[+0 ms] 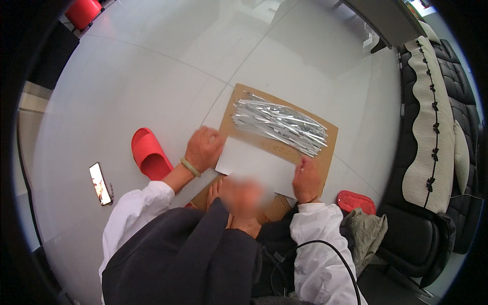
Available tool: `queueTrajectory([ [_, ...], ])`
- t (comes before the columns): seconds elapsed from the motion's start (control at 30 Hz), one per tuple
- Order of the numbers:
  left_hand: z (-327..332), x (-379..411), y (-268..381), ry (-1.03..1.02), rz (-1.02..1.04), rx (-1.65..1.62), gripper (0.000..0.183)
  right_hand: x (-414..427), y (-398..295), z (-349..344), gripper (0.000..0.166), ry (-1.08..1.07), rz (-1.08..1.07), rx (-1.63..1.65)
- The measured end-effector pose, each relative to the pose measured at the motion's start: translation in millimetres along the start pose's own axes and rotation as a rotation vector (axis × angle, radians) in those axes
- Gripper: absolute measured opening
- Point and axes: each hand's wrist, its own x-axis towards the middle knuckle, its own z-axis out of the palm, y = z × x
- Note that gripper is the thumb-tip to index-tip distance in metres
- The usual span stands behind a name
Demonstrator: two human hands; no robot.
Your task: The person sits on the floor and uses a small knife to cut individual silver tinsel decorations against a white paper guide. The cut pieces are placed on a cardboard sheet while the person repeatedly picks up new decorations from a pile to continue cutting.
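A white sheet (255,164), perhaps paper or thin board, lies between my two hands on the near part of a brown cardboard piece (326,148). My left hand (206,146), with a pale bangle at its wrist, is curled at the sheet's left edge. At the right edge is my right hand (307,179), its fingers bent inward. Whether either hand pinches the sheet cannot be made out. Just beyond it, a loose pile of thin silvery strips (280,124) is spread across the cardboard. A blurred patch hides the sheet's near middle edge.
A red slipper (150,154) and a lit phone (100,183) lie on the tiled floor to the left. Another red slipper (356,202) is at right, beside a grey cloth (368,232). A black sofa (411,236) lines the right side. A black cable (339,255) crosses my right sleeve.
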Motion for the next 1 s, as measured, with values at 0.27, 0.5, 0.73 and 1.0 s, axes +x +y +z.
queueTrajectory([
  [0.27,2.7,-25.3,21.1,-0.21,-0.114,0.019,0.047,20.8,-101.9,69.1,0.034,-0.269,-0.427,-0.02],
  [0.5,0.3,-27.3,22.8,-0.25,-0.132,0.063,0.048,39.6,-113.5,85.8,0.033,-0.215,-0.558,-0.066],
  [0.73,-0.6,-25.0,24.5,-0.274,-0.125,0.087,0.048,43.8,-116.1,82.4,0.033,-0.202,-0.527,0.015],
  [1.0,2.7,-23.4,32.6,-0.336,-0.123,0.173,0.052,34.5,-109.3,73.3,0.032,-0.294,-0.409,0.027],
])
